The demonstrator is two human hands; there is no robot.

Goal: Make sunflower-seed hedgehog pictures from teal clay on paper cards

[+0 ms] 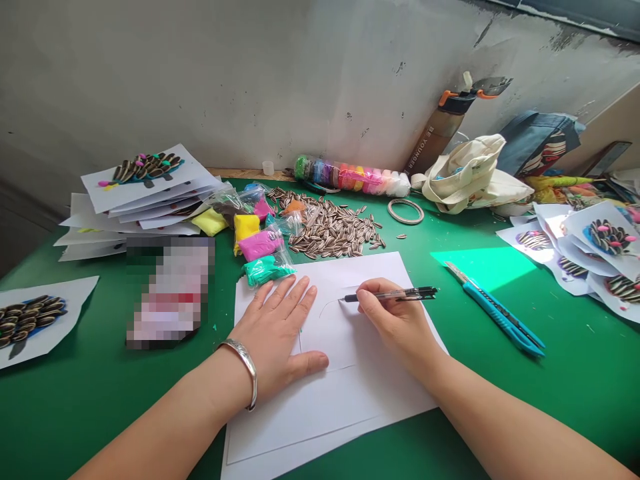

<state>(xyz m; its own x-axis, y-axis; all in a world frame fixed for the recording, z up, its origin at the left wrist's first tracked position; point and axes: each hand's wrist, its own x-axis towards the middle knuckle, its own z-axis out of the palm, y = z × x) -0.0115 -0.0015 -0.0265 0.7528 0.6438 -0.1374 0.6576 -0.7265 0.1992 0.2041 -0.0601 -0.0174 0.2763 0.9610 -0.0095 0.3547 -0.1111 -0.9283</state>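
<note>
A white sheet of paper [360,393] lies on the green table [100,400] in front of me. My left hand [280,333] rests flat on the paper's left side, fingers spread, a silver bangle on the wrist. My right hand [395,317] grips a black pen [395,294] whose tip touches the paper at the end of a thin curved line. Just beyond the paper lie a pile of striped sunflower seeds [333,230] and small bags of coloured clay [260,247].
A blue utility knife [495,310] lies right of the paper. Stacks of finished seed pictures sit at the far left [145,190], the near left [35,320] and the right [600,257]. A tube of clay colours [350,177], a tape ring [405,211], a cloth bag [475,173] and a bottle [440,130] line the wall.
</note>
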